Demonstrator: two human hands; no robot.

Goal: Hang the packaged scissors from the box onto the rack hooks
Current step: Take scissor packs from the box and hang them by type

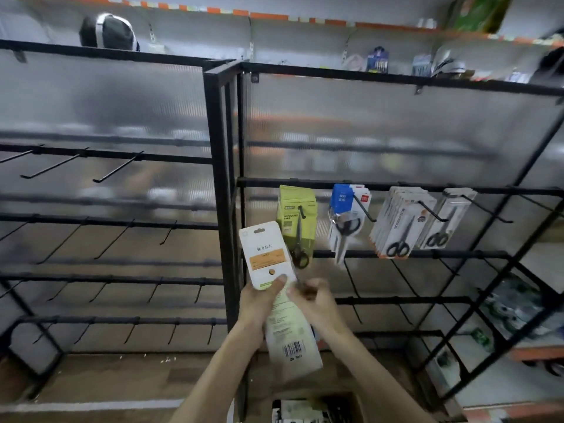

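Note:
My left hand [259, 300] grips a white scissors package with an orange label [265, 254], held upright in front of the rack's black post. A second pale green package [290, 334], barcode side up, hangs below it, and my right hand [311, 296] pinches its top edge. Both hands are just below the green scissors packs [297, 218] hanging on the rack's leftmost filled hook. Blue-and-white packs [348, 215] and white packs [403, 221] hang on hooks further right. The cardboard box [308, 410] with more packages sits at the bottom edge.
The left rack section has rows of bare black hooks [119, 169]. Bare hooks also run along the lower bars [396, 300] of the right section. A far wall shelf [378, 59] carries small goods. A person's head [106, 32] shows beyond the rack at top left.

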